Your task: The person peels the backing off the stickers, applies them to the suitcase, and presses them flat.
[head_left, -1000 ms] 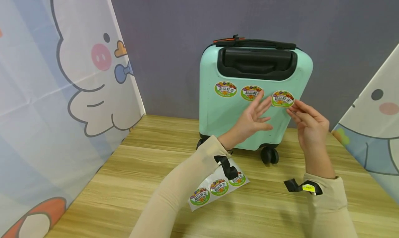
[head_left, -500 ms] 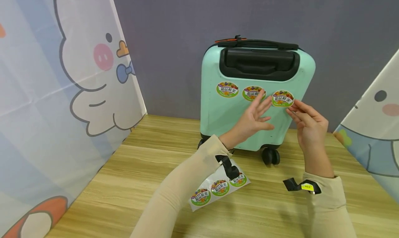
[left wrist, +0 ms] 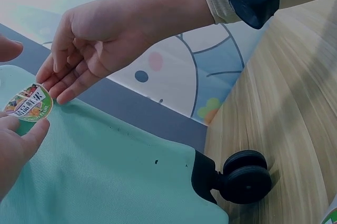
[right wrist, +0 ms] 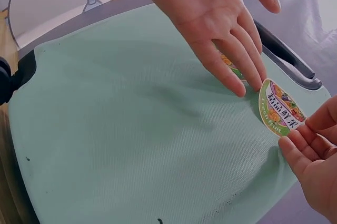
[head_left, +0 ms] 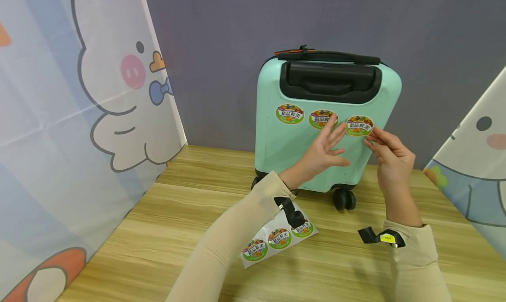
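Observation:
A mint-green suitcase point(head_left: 300, 152) stands upright at the back of the table. Two oval fruit stickers show on its front: one sticker point(head_left: 290, 114) at the left, and a middle sticker point(head_left: 321, 118) partly covered by fingers. My right hand point(head_left: 395, 159) pinches a third sticker point(head_left: 359, 126) by its right edge, close over the suitcase's right side; the right wrist view shows this sticker point(right wrist: 279, 109) tilted off the surface. My left hand point(head_left: 318, 154) is spread, its fingertips right by the held sticker's left edge, as the left wrist view also shows.
A white sticker sheet point(head_left: 272, 253) with several oval stickers lies on the wooden table point(head_left: 178, 214), partly under the left forearm. Black wheels point(head_left: 344, 198) support the suitcase. A grey wall point(head_left: 205, 64) rises behind, with cartoon-printed cloths point(head_left: 43, 117) at both sides.
The head view has shifted slightly, so the scene sits a little further right. Both hands and the pinched sticker hold nearly the same pose against the suitcase.

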`<action>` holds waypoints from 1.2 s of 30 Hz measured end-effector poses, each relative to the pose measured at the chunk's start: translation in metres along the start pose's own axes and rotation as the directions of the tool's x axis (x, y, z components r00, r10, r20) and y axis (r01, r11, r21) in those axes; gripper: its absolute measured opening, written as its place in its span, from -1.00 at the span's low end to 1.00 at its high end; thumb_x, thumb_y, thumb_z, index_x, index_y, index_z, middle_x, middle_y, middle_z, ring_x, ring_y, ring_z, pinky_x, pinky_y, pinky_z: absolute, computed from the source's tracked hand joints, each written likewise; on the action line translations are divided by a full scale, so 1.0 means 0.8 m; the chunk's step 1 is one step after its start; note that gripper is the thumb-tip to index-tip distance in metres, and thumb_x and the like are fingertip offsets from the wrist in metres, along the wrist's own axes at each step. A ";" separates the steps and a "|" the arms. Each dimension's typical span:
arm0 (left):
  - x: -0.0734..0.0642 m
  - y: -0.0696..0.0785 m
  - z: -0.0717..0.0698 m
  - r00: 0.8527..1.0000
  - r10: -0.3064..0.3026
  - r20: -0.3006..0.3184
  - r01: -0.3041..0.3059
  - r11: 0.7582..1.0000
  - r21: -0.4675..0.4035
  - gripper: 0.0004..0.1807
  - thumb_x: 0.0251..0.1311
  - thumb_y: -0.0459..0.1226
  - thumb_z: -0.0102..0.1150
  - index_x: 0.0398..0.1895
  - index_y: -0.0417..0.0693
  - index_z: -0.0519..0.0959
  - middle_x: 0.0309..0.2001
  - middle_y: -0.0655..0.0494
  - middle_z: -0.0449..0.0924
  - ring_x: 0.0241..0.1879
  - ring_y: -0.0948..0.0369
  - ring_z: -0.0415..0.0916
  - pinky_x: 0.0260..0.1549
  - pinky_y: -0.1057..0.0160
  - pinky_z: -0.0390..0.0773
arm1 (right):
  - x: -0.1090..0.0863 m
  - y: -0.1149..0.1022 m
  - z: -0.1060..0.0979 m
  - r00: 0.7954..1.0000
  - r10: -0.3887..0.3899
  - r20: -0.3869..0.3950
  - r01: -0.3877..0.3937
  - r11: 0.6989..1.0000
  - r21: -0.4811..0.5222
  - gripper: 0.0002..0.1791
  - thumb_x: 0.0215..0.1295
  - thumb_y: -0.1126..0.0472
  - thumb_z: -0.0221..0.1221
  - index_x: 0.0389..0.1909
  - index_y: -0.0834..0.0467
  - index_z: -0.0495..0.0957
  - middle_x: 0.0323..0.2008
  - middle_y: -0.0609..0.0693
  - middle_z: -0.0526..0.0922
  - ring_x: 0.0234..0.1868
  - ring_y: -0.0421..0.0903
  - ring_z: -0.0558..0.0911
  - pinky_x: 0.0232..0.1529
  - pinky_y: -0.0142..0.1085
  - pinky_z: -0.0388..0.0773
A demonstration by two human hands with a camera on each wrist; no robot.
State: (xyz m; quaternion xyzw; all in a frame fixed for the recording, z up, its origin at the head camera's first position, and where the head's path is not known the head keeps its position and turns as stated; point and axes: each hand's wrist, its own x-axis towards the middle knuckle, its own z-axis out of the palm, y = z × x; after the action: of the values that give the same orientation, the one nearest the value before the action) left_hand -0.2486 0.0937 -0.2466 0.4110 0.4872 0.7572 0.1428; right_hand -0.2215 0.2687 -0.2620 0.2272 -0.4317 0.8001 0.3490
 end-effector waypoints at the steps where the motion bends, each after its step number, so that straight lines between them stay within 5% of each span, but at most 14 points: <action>1: 0.000 0.000 0.000 1.000 0.000 0.000 0.000 1.000 -0.001 0.23 0.02 -0.86 -0.04 0.62 0.11 -0.34 0.59 -0.02 -0.14 0.52 0.24 -0.09 0.39 -0.06 0.17 | 0.000 0.000 0.000 1.000 -0.007 -0.002 0.007 1.000 -0.008 -0.67 0.26 0.73 -0.08 -0.06 0.60 0.58 -0.26 0.22 0.65 -0.20 0.00 0.70 -0.11 -0.29 0.66; 8: -0.001 0.000 -0.001 1.000 -0.004 0.007 0.004 1.000 0.007 0.24 0.03 -0.85 -0.02 0.62 0.14 -0.35 0.59 0.00 -0.15 0.52 0.25 -0.09 0.40 0.00 0.16 | -0.002 0.002 -0.003 0.998 -0.041 -0.040 0.039 0.998 -0.047 -0.63 0.23 0.74 -0.05 0.00 0.58 0.55 -0.23 0.22 0.72 -0.20 0.00 0.72 -0.14 -0.32 0.67; 15: -0.001 0.000 0.000 1.000 0.001 0.008 -0.001 0.999 0.034 0.26 0.03 -0.84 0.00 0.61 0.16 -0.37 0.59 0.01 -0.16 0.52 0.26 -0.09 0.40 0.03 0.16 | -0.006 0.002 -0.008 0.994 -0.113 0.001 0.111 0.977 -0.182 -0.60 0.23 0.73 -0.06 0.06 0.58 0.51 -0.18 0.15 0.75 -0.16 -0.06 0.73 -0.11 -0.36 0.65; 21: -0.001 0.001 0.002 1.000 0.001 0.010 -0.002 1.000 0.027 0.28 0.01 -0.86 -0.01 0.61 0.16 -0.39 0.59 0.01 -0.18 0.52 0.26 -0.11 0.41 0.02 0.15 | -0.013 0.000 -0.007 0.995 -0.095 0.004 0.091 0.948 -0.304 -0.60 0.27 0.67 0.01 0.12 0.50 0.53 -0.10 0.06 0.75 -0.07 -0.15 0.70 -0.05 -0.44 0.60; 24: -0.001 0.002 0.002 1.000 0.001 0.010 -0.001 1.000 0.024 0.29 0.00 -0.87 -0.01 0.61 0.16 -0.41 0.59 0.00 -0.19 0.52 0.25 -0.12 0.41 0.01 0.14 | -0.016 0.001 -0.007 0.996 -0.093 0.007 0.087 0.900 -0.427 -0.60 0.31 0.61 0.05 0.17 0.45 0.51 -0.04 0.00 0.73 -0.02 -0.20 0.68 -0.02 -0.47 0.57; 29: -0.002 0.003 0.002 1.000 0.003 0.012 -0.003 1.000 0.029 0.28 0.01 -0.87 -0.01 0.60 0.14 -0.42 0.59 -0.02 -0.19 0.53 0.24 -0.12 0.41 0.01 0.14 | -0.020 0.001 -0.006 0.995 -0.103 0.007 0.082 0.754 -0.651 -0.55 0.36 0.54 0.05 0.26 0.36 0.47 0.17 0.07 0.61 0.05 -0.26 0.62 0.04 -0.47 0.53; 31: -0.002 0.003 0.002 1.000 0.005 0.012 -0.005 0.999 0.035 0.28 0.01 -0.87 -0.01 0.60 0.14 -0.42 0.59 -0.02 -0.19 0.53 0.24 -0.12 0.41 0.01 0.15 | -0.020 0.001 -0.007 0.992 -0.122 -0.011 0.082 0.727 -0.682 -0.53 0.34 0.54 0.04 0.26 0.32 0.49 0.25 0.09 0.54 0.06 -0.26 0.60 0.06 -0.45 0.53; 33: -0.002 0.003 0.002 1.000 0.007 0.012 -0.007 0.999 0.035 0.29 0.01 -0.87 0.00 0.60 0.15 -0.42 0.59 -0.01 -0.19 0.52 0.25 -0.11 0.41 0.02 0.15 | -0.017 0.002 -0.008 0.988 -0.152 -0.030 0.097 0.757 -0.646 -0.51 0.30 0.57 0.02 0.24 0.30 0.52 0.26 0.11 0.53 0.06 -0.22 0.60 0.08 -0.43 0.52; 36: -0.002 0.003 0.001 1.000 0.012 0.014 -0.012 1.000 0.029 0.30 -0.01 -0.87 0.00 0.60 0.16 -0.42 0.59 -0.01 -0.19 0.52 0.26 -0.11 0.41 0.02 0.14 | -0.009 0.004 -0.008 0.978 -0.199 -0.067 0.148 0.879 -0.452 -0.55 0.23 0.64 0.00 0.11 0.37 0.57 0.12 0.15 0.62 0.02 -0.09 0.63 0.06 -0.39 0.55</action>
State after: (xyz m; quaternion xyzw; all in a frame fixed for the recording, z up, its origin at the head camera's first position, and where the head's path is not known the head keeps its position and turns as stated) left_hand -0.2465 0.0918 -0.2451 0.4212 0.4946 0.7480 0.1355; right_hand -0.2197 0.2701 -0.2721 0.1340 -0.5607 0.6571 0.4856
